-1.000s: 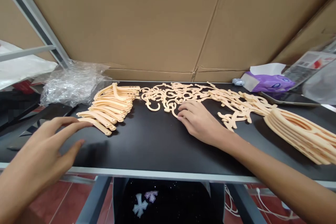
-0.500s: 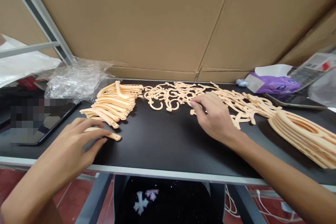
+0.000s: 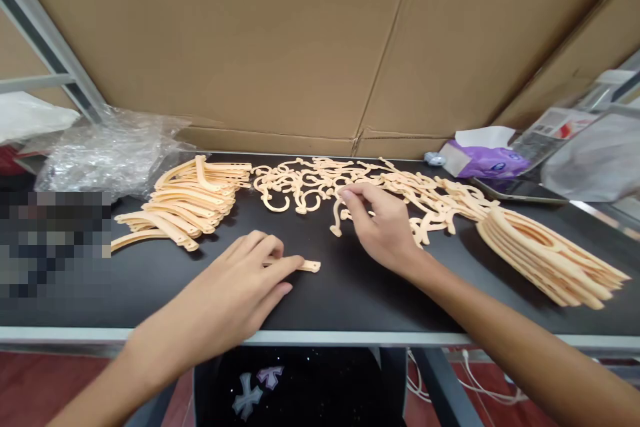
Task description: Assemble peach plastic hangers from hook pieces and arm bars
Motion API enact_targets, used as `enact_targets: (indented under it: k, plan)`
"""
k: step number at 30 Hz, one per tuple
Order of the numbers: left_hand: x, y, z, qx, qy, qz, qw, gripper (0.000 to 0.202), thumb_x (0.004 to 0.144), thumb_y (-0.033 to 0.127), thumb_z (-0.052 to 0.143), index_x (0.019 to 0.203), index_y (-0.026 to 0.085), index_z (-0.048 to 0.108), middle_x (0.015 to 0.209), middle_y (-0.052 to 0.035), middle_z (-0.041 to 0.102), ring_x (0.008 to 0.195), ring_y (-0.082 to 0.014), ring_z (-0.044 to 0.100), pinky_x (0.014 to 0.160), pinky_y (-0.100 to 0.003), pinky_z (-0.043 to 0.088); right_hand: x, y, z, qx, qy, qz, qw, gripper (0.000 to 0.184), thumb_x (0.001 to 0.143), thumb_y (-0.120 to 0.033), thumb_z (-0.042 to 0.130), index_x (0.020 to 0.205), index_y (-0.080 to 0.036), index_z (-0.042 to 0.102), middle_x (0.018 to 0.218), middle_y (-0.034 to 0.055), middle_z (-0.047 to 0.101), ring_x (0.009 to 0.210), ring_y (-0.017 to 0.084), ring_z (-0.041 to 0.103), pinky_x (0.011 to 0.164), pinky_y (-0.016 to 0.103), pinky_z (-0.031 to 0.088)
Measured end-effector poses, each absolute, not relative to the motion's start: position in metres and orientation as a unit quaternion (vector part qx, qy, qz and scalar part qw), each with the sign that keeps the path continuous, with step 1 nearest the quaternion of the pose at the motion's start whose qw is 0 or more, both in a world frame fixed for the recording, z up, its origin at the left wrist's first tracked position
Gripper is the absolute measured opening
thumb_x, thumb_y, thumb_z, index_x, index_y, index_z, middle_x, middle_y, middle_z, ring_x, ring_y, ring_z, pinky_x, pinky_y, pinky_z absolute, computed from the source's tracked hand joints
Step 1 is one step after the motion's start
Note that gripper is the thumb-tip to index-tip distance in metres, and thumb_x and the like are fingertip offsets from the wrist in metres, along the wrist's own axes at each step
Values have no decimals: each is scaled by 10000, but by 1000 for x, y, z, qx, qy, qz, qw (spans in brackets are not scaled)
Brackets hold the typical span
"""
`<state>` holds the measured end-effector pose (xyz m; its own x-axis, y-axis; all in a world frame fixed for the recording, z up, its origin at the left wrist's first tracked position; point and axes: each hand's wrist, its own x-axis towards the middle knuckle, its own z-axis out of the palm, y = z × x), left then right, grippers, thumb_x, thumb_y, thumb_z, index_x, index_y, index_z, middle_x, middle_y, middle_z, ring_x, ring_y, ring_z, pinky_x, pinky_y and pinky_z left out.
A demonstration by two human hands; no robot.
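My left hand is closed on a beige plastic hanger arm, just above the black tabletop; its far end shows past the fingers. To the right, my right hand pinches a beige plastic hook, which hangs down from the thumb and fingertip. A heap of similar hooks lies behind and around that hand. Several more hanger arms lie in an overlapping pile at the left, beyond my left hand.
Several beige hanger pieces stand stacked at the right. A purple tissue pack lies at the back right, and crumpled clear plastic at the back left. Cardboard rises behind the black table.
My left hand has carried the hanger arm right, towards the middle. My right hand has drawn back slightly, and a hook now hangs from its fingers. The view has shifted right.
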<state>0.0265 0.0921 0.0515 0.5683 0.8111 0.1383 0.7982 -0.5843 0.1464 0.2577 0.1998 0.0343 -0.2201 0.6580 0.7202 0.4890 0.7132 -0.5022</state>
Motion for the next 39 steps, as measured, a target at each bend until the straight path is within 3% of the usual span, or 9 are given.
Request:
enact_targets:
  k: [3, 7, 11, 17, 21, 24, 27, 32, 39]
  plan:
    - [26, 111, 57, 899, 431, 59, 44, 300, 1020, 278, 477, 1302, 304, 576, 1076, -49, 559, 929, -212, 570, 832, -363, 483, 257, 200, 34, -375, -780, 127, 486, 157, 947, -241, 531, 881, -185, 662, 778, 24, 692, 684, 150, 603, 662, 286, 466]
    - [30, 136, 67, 917, 393, 28, 58, 234, 1000, 330, 536, 1201, 272, 641, 1028, -39, 584, 892, -201, 608, 777, -310, 467, 256, 199, 33, -392, -783, 182, 447, 101, 891, -245, 609, 907, -179, 685, 610, -42, 558, 553, 116, 483, 572, 263, 407]
    - [37, 163, 79, 930, 358, -1, 85, 197, 995, 251, 515, 1043, 265, 706, 912, -12, 615, 760, -158, 616, 679, -267, 425, 255, 201, 32, -394, -780, 221, 433, 141, 853, -223, 638, 977, -174, 684, 633, -46, 571, 568, 112, 474, 580, 255, 414]
    - [40, 186, 69, 939, 340, 33, 43, 270, 1006, 236, 462, 1069, 263, 723, 960, -27, 651, 822, -171, 629, 734, -275, 445, 258, 204, 33, -389, -764, 259, 445, 113, 863, -213, 613, 945, -193, 689, 887, 14, 721, 719, 136, 605, 665, 273, 465]
    - [39, 180, 52, 937, 342, 72, -6, 300, 1030, 275, 423, 1115, 239, 709, 1010, -63, 620, 855, -189, 611, 762, -304, 471, 258, 204, 34, -391, -769, 240, 444, 83, 857, -206, 612, 901, -200, 682, 886, 19, 728, 755, 153, 623, 669, 285, 458]
    - [40, 174, 48, 942, 321, 95, -37, 337, 992, 153, 418, 1158, 222, 702, 1064, -94, 609, 935, -220, 587, 827, -350, 482, 257, 203, 35, -384, -760, 245, 464, 54, 854, -215, 618, 876, -202, 667, 831, 13, 709, 732, 153, 617, 661, 292, 456]
    - [43, 171, 50, 945, 300, 122, -50, 384, 915, 53, 431, 1080, 219, 736, 1114, -112, 590, 1001, -246, 560, 894, -403, 478, 257, 203, 34, -368, -734, 260, 508, 24, 857, -219, 626, 864, -205, 644, 788, -2, 676, 706, 145, 607, 689, 304, 474]
    - [43, 170, 48, 948, 286, 135, 43, 348, 957, 115, 428, 1124, 201, 721, 1059, -90, 609, 908, -187, 608, 815, -317, 521, 261, 205, 36, -352, -705, 242, 566, 36, 860, -176, 628, 868, -211, 625, 857, 2, 666, 767, 147, 614, 746, 316, 493]
    - [44, 170, 50, 926, 274, 228, 126, 291, 957, 140, 473, 1104, 184, 720, 1075, -72, 682, 967, -163, 661, 868, -277, 519, 262, 199, 38, -299, -761, 157, 554, 81, 892, -133, 610, 884, -210, 633, 838, -5, 684, 762, 136, 614, 740, 304, 498]
